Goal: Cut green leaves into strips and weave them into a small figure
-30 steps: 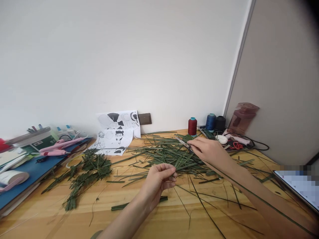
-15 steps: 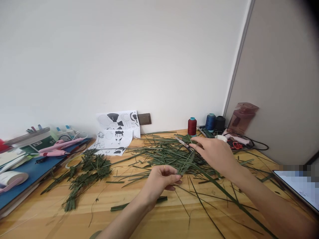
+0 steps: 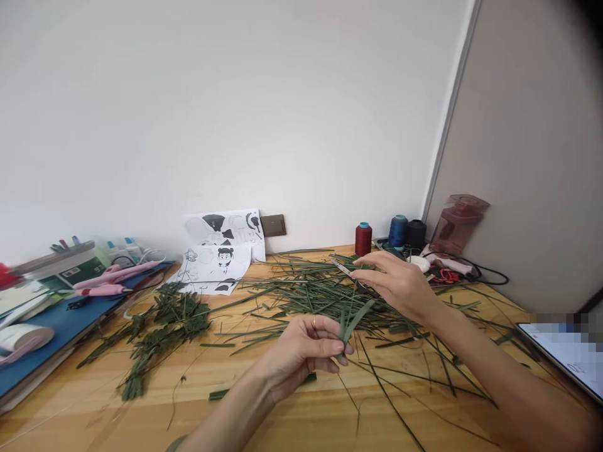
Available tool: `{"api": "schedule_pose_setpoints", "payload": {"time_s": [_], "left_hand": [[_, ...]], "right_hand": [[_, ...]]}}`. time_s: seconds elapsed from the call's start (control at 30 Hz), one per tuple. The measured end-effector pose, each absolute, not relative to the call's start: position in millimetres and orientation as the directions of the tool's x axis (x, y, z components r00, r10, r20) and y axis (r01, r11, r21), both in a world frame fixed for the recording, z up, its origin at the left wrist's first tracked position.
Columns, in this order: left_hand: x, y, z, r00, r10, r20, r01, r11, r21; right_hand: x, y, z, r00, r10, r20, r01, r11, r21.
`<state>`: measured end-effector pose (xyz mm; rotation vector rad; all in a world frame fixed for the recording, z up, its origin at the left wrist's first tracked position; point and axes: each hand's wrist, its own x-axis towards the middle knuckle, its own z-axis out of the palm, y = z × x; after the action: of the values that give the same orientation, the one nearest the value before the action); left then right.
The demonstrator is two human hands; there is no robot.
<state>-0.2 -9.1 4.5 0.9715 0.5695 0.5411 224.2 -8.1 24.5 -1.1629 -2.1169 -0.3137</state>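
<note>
Between its thumb and fingers, my left hand pinches a small piece of folded green leaf, whose blades fan upward. My right hand is raised up and to the right of it, over the far side of the leaf pile, fingers apart and holding nothing that I can make out. Just beyond its fingertips lie scissors, with their handles partly hidden. A heap of long green leaf strips spreads under and behind both hands on the wooden table.
Woven green leaf pieces lie left, near printed sheets. Thread spools, red and blue, stand at the back. A pink glue gun is far left, a phone far right, a pink bottle behind.
My right hand has let go of the leaf and opened. The long strip that trailed under my right arm is gone from there. My left hand has moved slightly down, with the leaf blades now upright.
</note>
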Motion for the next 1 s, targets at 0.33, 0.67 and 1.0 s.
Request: {"api": "schedule_pose_setpoints", "payload": {"time_s": [0.33, 0.67, 1.0], "left_hand": [[2.4, -8.6, 9.6, 0.579, 0.803, -0.141, -0.256, 0.344, 0.904], [4.0, -5.9, 8.3, 0.507, 0.862, 0.011, -0.386, 0.216, 0.897], [6.1, -7.1, 7.2, 0.463, 0.886, 0.007, -0.377, 0.190, 0.907]], "right_hand": [[203.3, -5.8, 17.2, -0.234, 0.894, 0.383, 0.416, 0.448, -0.791], [161.0, -22.2, 7.0, -0.248, 0.965, 0.083, 0.067, 0.102, -0.992], [156.2, -25.0, 10.0, -0.289, 0.957, 0.002, 0.039, 0.014, -0.999]]}}
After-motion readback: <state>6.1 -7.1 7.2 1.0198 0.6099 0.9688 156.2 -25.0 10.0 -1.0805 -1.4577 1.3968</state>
